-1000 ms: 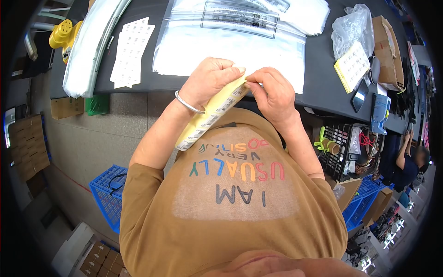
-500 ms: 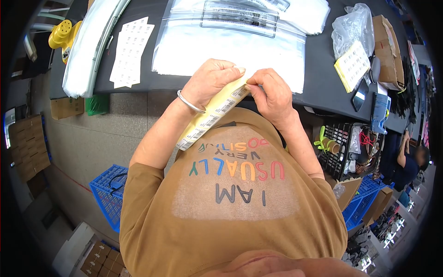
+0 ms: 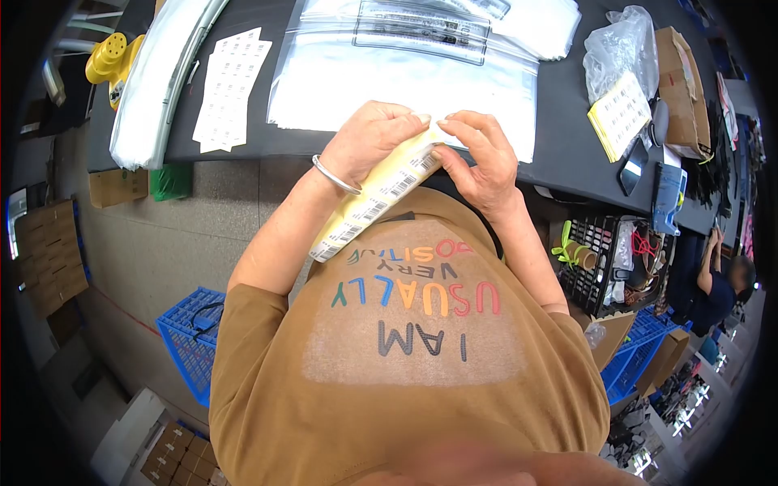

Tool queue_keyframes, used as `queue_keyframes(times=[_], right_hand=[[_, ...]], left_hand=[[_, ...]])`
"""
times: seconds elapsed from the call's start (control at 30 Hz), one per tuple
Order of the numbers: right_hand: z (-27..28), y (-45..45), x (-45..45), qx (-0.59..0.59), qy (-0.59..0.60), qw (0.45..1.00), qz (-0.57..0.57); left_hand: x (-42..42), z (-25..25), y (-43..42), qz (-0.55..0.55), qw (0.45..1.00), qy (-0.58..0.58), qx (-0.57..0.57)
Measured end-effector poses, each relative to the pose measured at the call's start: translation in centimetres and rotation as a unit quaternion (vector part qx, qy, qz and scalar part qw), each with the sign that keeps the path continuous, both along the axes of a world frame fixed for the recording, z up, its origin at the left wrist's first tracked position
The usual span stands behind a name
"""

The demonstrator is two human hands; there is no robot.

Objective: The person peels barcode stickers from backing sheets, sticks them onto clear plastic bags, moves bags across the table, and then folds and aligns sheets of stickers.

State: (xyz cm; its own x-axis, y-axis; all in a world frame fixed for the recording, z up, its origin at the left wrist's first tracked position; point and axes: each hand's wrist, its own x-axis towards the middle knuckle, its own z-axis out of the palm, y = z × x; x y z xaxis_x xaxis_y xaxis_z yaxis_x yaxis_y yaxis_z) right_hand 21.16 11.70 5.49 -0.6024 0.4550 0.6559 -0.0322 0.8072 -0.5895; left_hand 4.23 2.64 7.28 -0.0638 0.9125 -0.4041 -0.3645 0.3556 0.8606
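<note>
A yellow-backed sheet of barcode labels (image 3: 374,202) slants down from my hands to my shirt front. My left hand (image 3: 373,139) is closed on its upper edge, the thumb pressed along it. At the sheet's top end, the thumb and index fingertip of my right hand (image 3: 484,159) touch the corner, slightly apart, with a whitish bit of the sheet between them. Whether a label is lifted there is too small to tell. Just beyond both hands lies a stack of clear plastic bags (image 3: 405,89) with black print.
On the dark table (image 3: 182,130), white label sheets (image 3: 231,93) and a plastic bundle (image 3: 158,89) lie left. Yellow label sheets (image 3: 620,113), a phone (image 3: 634,168) and a cardboard box (image 3: 679,89) are right. A black basket (image 3: 600,267) stands below; another person (image 3: 709,283) is beyond.
My right index finger and thumb have spread a little apart at the sheet's corner. My left hand keeps its hold, and the sheet has barely shifted.
</note>
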Motion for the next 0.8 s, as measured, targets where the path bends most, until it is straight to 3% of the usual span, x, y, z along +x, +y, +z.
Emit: queue_keyframes(times=[0.27,0.33,0.37,0.43,0.57,0.63,0.8], right_hand=[[-0.4,-0.4,0.2,-0.003,-0.035,0.999,-0.018],[0.2,-0.7,0.4,-0.219,-0.051,0.974,0.005],[0.1,-0.7,0.5,-0.22,-0.051,0.974,0.004],[-0.3,-0.5,0.9,-0.439,-0.066,0.894,0.057],[-0.6,-0.5,0.8,-0.465,-0.025,0.882,0.075],[-0.8,-0.3,0.8,-0.41,-0.038,0.909,0.064],[-0.1,-0.2,0.6,-0.315,-0.05,0.946,0.058]], left_hand=[[-0.1,-0.3,0.0,-0.001,0.999,-0.041,0.014],[-0.1,0.1,-0.1,-0.005,1.0,0.003,0.008],[0.0,0.1,-0.1,-0.006,1.0,0.003,0.008],[0.2,0.2,0.0,0.005,0.999,0.031,0.027],[0.4,0.0,0.0,0.003,0.999,0.041,0.029],[0.6,-0.3,0.0,0.028,0.998,-0.033,0.044],[0.7,-0.2,-0.1,0.015,0.998,-0.052,0.028]])
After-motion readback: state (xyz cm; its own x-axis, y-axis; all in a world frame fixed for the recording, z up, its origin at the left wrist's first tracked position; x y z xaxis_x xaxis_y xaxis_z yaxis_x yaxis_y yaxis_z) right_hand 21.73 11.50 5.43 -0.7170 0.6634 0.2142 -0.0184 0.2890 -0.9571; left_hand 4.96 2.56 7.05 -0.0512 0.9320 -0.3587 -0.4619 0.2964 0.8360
